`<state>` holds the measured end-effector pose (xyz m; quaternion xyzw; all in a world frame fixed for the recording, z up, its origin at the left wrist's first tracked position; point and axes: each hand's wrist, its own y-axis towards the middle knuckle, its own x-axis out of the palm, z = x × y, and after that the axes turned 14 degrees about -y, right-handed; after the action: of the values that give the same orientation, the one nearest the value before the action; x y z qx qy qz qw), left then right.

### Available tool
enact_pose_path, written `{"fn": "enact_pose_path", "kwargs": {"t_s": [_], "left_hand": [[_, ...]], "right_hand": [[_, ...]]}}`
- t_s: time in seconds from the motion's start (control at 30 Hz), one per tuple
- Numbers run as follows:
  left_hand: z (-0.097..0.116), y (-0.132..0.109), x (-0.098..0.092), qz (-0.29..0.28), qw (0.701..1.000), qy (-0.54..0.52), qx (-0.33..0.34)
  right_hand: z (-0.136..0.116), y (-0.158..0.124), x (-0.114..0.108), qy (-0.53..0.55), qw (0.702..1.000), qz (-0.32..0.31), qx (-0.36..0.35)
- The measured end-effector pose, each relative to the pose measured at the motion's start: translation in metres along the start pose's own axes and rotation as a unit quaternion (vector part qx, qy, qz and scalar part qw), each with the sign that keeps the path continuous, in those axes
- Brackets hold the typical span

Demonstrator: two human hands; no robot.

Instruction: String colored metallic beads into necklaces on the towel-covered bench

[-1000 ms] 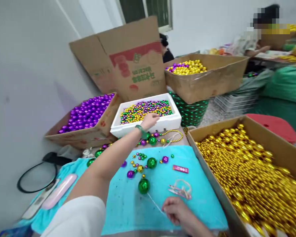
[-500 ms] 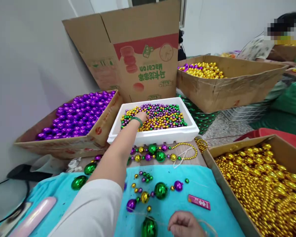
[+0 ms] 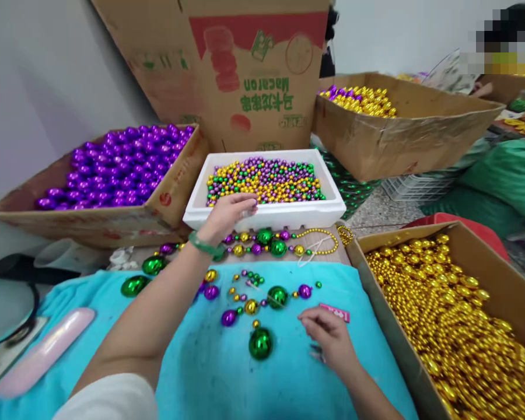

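Note:
My left hand [image 3: 228,214] is in front of the white foam box [image 3: 266,219], clear of the loose beads inside. Its thumb and fingers are pinched together, with a small purple bead [image 3: 254,203] at the tips. A green bangle [image 3: 206,247] circles that wrist. My right hand [image 3: 328,333] is closed in a pinch above the blue towel [image 3: 210,373]; a thin pale thread [image 3: 275,300] runs toward its fingertips. Left of it lies a partly strung row of beads, with a large green ball [image 3: 277,297], a gold ball [image 3: 251,307] and a purple ball [image 3: 228,318]. Another green ball [image 3: 261,343] lies nearer me.
Cartons of purple balls [image 3: 122,169] and gold beads [image 3: 441,315] flank the towel. A finished-looking bead string [image 3: 278,248] lies before the foam box. A pink case [image 3: 48,353] and a small pink packet [image 3: 335,312] rest on the towel. Another person works at far right.
My left hand has come out of the beads in the foam box, toward me. My right hand has moved forward over the towel. The whole view has tilted down.

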<state>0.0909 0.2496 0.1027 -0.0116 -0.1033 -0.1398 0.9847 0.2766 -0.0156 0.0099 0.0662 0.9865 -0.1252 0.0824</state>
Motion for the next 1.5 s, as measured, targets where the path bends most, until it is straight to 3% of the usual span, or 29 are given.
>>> {"fn": "enact_pose_path", "kwargs": {"t_s": [0.13,0.27,0.4,0.6,0.83,1.0,1.17,1.2,1.27,1.37,1.5], "left_hand": [[-0.014,-0.112,-0.01,0.054,0.952,-0.269,-0.136],[-0.031,-0.173,-0.023,0.134,0.909,-0.363,-0.154],[-0.04,-0.202,-0.037,0.158,0.894,-0.39,-0.153],[-0.041,-0.225,-0.054,0.164,0.876,-0.427,-0.149],[-0.041,-0.236,-0.063,0.14,0.889,-0.419,-0.122],[-0.044,-0.245,-0.056,0.138,0.933,-0.328,-0.06],[-0.058,-0.256,-0.046,0.022,0.968,-0.22,-0.122],[-0.062,-0.256,-0.049,0.025,0.975,-0.18,-0.13],[-0.072,-0.254,-0.063,0.088,0.987,-0.072,-0.113],[-0.085,-0.248,-0.096,0.208,0.965,0.151,-0.043],[-0.094,-0.236,-0.131,0.24,0.892,0.381,0.021]], "right_hand": [[-0.012,-0.009,0.009,-0.04,0.997,0.04,-0.049],[-0.017,-0.023,0.027,-0.067,0.995,0.022,-0.068],[-0.017,-0.038,0.045,-0.085,0.993,0.002,-0.078],[-0.015,-0.049,0.061,-0.088,0.993,0.013,-0.073],[-0.017,-0.05,0.066,-0.103,0.993,0.017,-0.061],[-0.017,-0.049,0.069,-0.11,0.992,0.01,-0.058],[-0.012,-0.042,0.081,-0.066,0.997,-0.017,-0.04],[-0.011,-0.041,0.082,-0.055,0.998,-0.017,-0.032],[-0.007,-0.038,0.083,-0.039,0.999,-0.013,-0.02],[-0.004,-0.035,0.081,-0.033,0.999,-0.015,-0.008],[-0.004,-0.029,0.077,-0.03,0.999,-0.017,0.006]]}}
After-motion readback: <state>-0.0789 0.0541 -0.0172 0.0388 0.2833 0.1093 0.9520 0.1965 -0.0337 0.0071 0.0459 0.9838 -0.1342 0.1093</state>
